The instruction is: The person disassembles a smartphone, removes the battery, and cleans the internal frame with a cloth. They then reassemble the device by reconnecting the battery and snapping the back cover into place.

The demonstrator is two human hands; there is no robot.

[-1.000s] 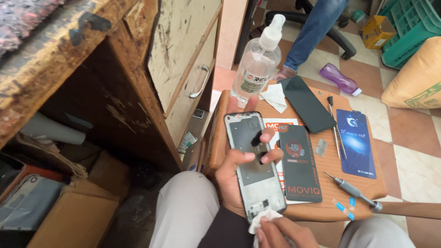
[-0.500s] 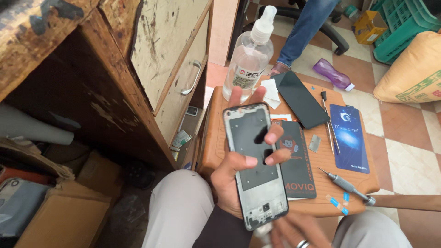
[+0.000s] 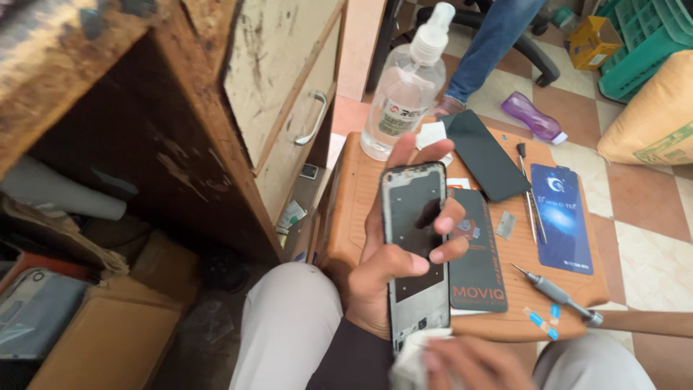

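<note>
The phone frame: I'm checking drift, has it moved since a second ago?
Yes. The phone frame in the left hand rose toward the spray bottle.

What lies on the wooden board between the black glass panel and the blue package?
In the head view, thin metal tweezers and a black-tipped tool lie between the black glass panel and the blue package on the wooden board.

Phone frame [image 3: 415,253]: lifted nearer and turned more upright in the left hand [image 3: 390,267].
Right hand [image 3: 469,361]: back at the frame's near end, white cloth [image 3: 415,361] touching it.
</note>
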